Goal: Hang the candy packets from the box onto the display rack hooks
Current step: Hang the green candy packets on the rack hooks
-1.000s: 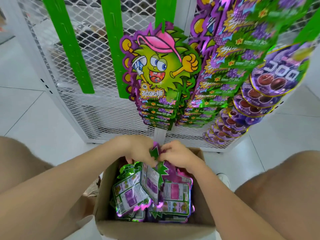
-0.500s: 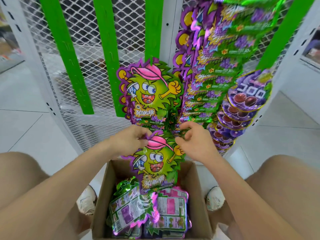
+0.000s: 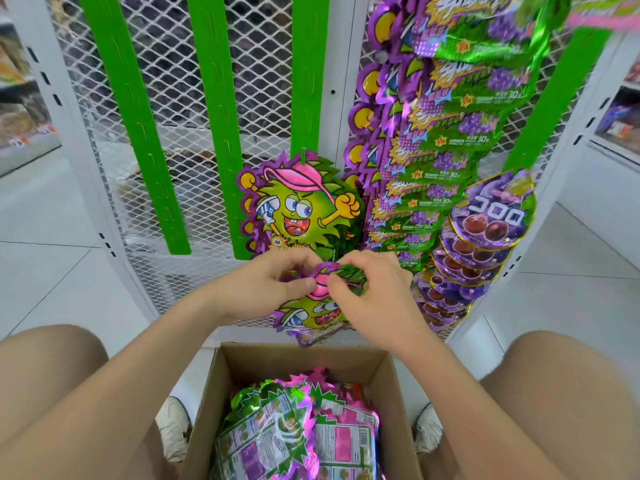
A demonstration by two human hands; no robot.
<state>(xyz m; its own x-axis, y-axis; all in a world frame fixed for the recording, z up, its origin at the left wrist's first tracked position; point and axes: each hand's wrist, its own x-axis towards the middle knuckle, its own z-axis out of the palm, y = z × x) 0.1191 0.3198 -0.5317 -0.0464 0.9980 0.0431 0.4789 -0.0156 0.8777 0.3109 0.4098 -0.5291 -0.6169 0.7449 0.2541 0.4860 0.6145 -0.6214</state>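
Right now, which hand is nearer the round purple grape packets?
Right. The right hand sits left of the round purple grape packets; the left hand is farther left, beyond the held candy packet.

candy packets – glossy foil-look plastic; box – matt brown cardboard; rack mesh – white-painted metal.

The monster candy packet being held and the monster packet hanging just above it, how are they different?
The hung packet dangles from a green strip; the held packet is pinched at its top by the left grip and right grip. The hung packet shows its whole face; the held packet's pink cap is partly covered. Both have the same green monster and purple spiky edge.
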